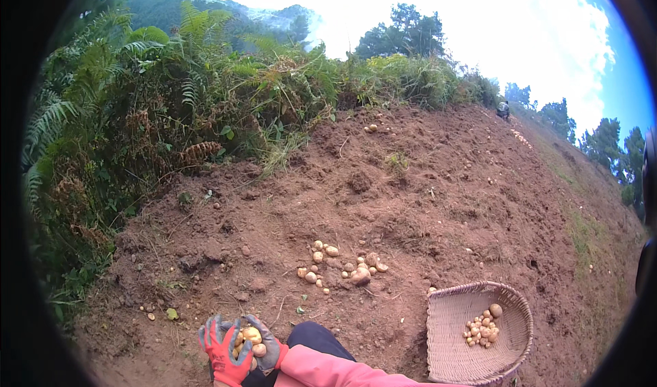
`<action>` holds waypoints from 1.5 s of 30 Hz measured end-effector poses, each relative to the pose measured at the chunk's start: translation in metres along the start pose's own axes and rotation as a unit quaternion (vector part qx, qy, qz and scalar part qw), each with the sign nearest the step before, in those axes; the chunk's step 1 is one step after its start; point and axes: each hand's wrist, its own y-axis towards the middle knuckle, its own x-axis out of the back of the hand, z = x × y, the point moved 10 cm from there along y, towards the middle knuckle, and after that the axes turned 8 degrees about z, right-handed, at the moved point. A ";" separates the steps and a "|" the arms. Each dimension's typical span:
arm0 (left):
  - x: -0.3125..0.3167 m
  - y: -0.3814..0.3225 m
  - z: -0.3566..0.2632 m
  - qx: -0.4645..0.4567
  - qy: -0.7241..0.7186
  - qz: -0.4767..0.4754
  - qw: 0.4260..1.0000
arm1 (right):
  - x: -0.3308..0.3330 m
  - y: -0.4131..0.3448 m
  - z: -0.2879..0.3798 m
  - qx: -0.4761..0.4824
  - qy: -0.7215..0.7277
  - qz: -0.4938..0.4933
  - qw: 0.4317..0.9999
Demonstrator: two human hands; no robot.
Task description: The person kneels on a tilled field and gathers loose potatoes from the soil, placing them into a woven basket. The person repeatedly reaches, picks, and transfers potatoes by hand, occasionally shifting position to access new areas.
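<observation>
My left hand (223,350) and my right hand (267,350), both in red gloves with grey coated fingers, are cupped together at the bottom, left of centre. Between them they hold several potatoes (252,335). A loose pile of potatoes (361,276) lies on the reddish soil ahead of my knee, with more potatoes (317,256) just beside it. At the lower right stands a woven wicker scoop basket (446,335), open on its left side, with many small potatoes (482,329) in it.
Ferns and undergrowth (169,99) border the dug soil on the left. A few potatoes (371,128) lie farther up the slope. A person (503,110) is far off at the upper right, near a pale row (521,138) on the ground.
</observation>
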 end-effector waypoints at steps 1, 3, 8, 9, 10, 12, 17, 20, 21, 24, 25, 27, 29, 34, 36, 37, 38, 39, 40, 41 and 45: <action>0.002 0.001 -0.013 -0.010 0.008 -0.001 1.000 | -0.009 -0.008 0.002 0.012 0.030 0.004 0.999; 0.003 0.004 -0.044 -0.039 0.016 -0.001 0.999 | -0.037 -0.018 -0.002 -0.037 0.049 0.085 0.995; -0.001 0.011 -0.125 -0.163 -0.030 -0.021 0.986 | -0.052 -0.104 0.069 0.144 -0.061 -0.054 0.986; -0.003 0.010 -0.135 -0.189 -0.054 -0.023 0.980 | -0.058 -0.144 0.094 0.254 -0.071 -0.092 0.960; -0.003 0.009 -0.142 -0.207 -0.032 -0.045 0.977 | -0.090 -0.158 0.107 0.165 -0.078 -0.009 0.983; -0.017 0.011 -0.138 -0.196 -0.051 -0.004 0.979 | -0.122 -0.259 0.164 0.357 -0.111 -0.068 0.925; -0.050 -0.003 -0.089 -0.113 -0.100 0.054 0.987 | -0.226 -0.551 0.195 0.780 -0.232 -0.001 0.581; -0.063 -0.014 -0.060 -0.049 -0.152 0.061 0.985 | -0.199 -0.644 0.171 0.849 -0.210 -0.112 0.471; -0.069 -0.016 -0.053 -0.027 -0.174 0.069 0.982 | -0.184 -0.658 0.169 0.852 -0.200 -0.140 0.463; -0.080 -0.016 -0.046 0.012 -0.281 0.077 0.956 | -0.132 -0.650 0.177 0.821 -0.174 -0.201 0.504; -0.088 -0.014 -0.046 0.030 -0.310 0.103 0.944 | -0.116 -0.631 0.186 0.799 -0.166 -0.209 0.538; -0.090 -0.010 -0.058 -0.013 -0.236 0.128 0.963 | -0.086 -0.562 0.210 0.724 -0.159 -0.203 0.640; -0.077 -0.010 -0.080 -0.138 -0.150 0.086 0.975 | -0.060 -0.464 0.234 0.611 -0.132 -0.196 0.756; -0.068 -0.013 -0.058 -0.121 -0.154 0.058 0.979 | 0.000 -0.236 0.222 0.335 -0.154 -0.341 0.865; -0.064 -0.014 -0.037 -0.088 -0.142 0.050 0.985 | 0.018 -0.176 0.193 0.241 -0.172 -0.367 0.882; -0.063 -0.015 -0.022 -0.055 -0.133 0.056 0.988 | 0.031 -0.151 0.174 0.192 -0.158 -0.376 0.893; -0.051 -0.018 -0.011 -0.062 -0.136 0.009 0.989 | 0.041 -0.135 0.160 0.151 -0.192 -0.383 0.891; -0.042 -0.022 0.005 -0.051 -0.134 -0.020 0.989 | 0.054 -0.126 0.144 0.107 -0.212 -0.399 0.886; -0.042 -0.025 0.026 -0.013 -0.131 -0.015 0.991 | 0.066 -0.120 0.133 0.091 -0.205 -0.404 0.887; -0.042 -0.029 0.052 0.027 -0.126 -0.007 0.992 | 0.083 -0.121 0.124 0.083 -0.182 -0.438 0.876; -0.046 -0.068 0.182 0.246 -0.189 -0.068 0.948 | 0.124 -0.132 0.101 0.072 -0.143 -0.472 0.867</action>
